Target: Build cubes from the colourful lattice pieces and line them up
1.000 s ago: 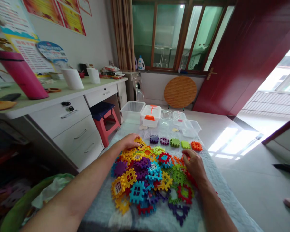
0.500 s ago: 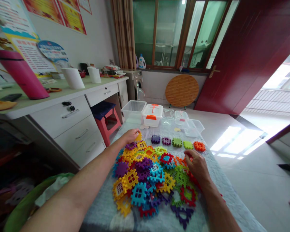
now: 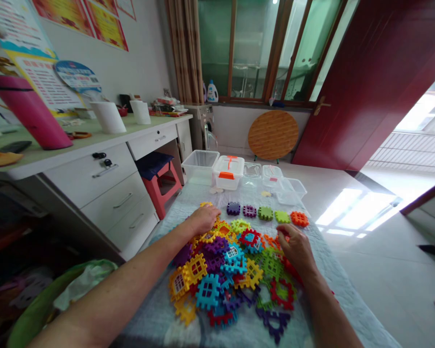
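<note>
A heap of toothed plastic building blocks (image 3: pixel 208 291) in many colours lies before me. My left hand (image 3: pixel 203 220) is over the heap's far left side, its fingers bent together by the yellow blocks; its fingertips hide whatever they may hold. Just beyond it lies a yellow block (image 3: pixel 206 204). My right hand (image 3: pixel 296 245) is curled at the heap's right side, beside some orange blocks (image 3: pixel 271 241); whether anything is in its fingers cannot be made out. Behind the heap is a row with a dark purple block (image 3: pixel 234 208), a green block (image 3: pixel 265 213) and an orange block (image 3: pixel 299 219).
Clear plastic boxes stand along the table's far end, among them a lidded box (image 3: pixel 229 172) with orange clips and an open bin (image 3: pixel 200 166). A desk (image 3: pixel 94 150) and a pink stool (image 3: pixel 163 186) are on the left.
My left hand has let go of the yellow block at the far left and moved right and slightly nearer, over the heap. My right hand has stayed in place.
</note>
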`<state>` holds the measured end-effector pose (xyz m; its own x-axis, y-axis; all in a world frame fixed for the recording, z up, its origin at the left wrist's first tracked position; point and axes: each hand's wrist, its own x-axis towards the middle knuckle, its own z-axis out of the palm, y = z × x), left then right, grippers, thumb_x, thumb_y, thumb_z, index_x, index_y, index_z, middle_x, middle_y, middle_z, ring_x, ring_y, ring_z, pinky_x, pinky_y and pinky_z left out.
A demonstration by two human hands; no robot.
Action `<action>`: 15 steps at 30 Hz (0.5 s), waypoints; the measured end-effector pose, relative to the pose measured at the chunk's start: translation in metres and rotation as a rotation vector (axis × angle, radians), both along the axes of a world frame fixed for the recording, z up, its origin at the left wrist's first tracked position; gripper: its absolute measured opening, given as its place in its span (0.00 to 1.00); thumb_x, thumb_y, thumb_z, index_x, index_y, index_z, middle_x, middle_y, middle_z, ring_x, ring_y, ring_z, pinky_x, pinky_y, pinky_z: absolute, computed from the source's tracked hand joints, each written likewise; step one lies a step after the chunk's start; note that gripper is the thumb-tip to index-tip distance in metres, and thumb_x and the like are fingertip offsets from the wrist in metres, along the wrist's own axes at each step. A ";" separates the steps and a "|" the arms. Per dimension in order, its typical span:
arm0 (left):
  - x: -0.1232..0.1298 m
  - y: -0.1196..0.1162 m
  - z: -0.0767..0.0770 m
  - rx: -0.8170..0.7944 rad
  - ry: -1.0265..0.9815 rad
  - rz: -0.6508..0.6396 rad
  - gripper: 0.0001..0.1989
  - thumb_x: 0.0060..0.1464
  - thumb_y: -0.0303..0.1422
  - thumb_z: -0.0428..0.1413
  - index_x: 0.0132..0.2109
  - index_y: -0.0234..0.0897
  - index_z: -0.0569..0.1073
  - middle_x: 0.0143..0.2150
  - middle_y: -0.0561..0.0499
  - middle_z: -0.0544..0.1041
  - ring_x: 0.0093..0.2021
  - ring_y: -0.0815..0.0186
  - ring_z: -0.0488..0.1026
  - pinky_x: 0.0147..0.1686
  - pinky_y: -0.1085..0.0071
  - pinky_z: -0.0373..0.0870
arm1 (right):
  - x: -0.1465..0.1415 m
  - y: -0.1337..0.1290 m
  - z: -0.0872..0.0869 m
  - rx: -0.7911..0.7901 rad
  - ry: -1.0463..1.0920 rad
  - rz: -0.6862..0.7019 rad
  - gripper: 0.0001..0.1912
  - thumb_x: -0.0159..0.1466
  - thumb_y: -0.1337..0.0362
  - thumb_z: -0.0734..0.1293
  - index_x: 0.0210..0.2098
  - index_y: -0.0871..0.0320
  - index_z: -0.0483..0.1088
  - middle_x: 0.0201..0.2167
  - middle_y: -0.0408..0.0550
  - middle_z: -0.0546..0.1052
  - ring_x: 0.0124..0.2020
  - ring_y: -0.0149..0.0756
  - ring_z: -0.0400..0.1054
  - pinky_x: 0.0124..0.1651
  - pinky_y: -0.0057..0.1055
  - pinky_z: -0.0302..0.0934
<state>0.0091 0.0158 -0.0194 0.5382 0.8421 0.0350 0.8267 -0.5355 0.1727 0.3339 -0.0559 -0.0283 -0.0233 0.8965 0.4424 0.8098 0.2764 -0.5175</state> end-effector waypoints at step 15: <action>-0.006 -0.010 0.017 -0.146 -0.141 -0.019 0.12 0.47 0.31 0.54 0.40 0.38 0.76 0.39 0.48 0.78 0.39 0.61 0.73 0.42 0.70 0.67 | 0.000 0.000 -0.002 -0.020 0.007 0.004 0.11 0.59 0.64 0.59 0.34 0.57 0.73 0.33 0.49 0.78 0.36 0.39 0.71 0.42 0.34 0.62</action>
<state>0.0033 0.0055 -0.0019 0.5527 0.8333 -0.0103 0.7786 -0.5119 0.3629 0.3338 -0.0555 -0.0306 -0.0244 0.9050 0.4247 0.8052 0.2696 -0.5282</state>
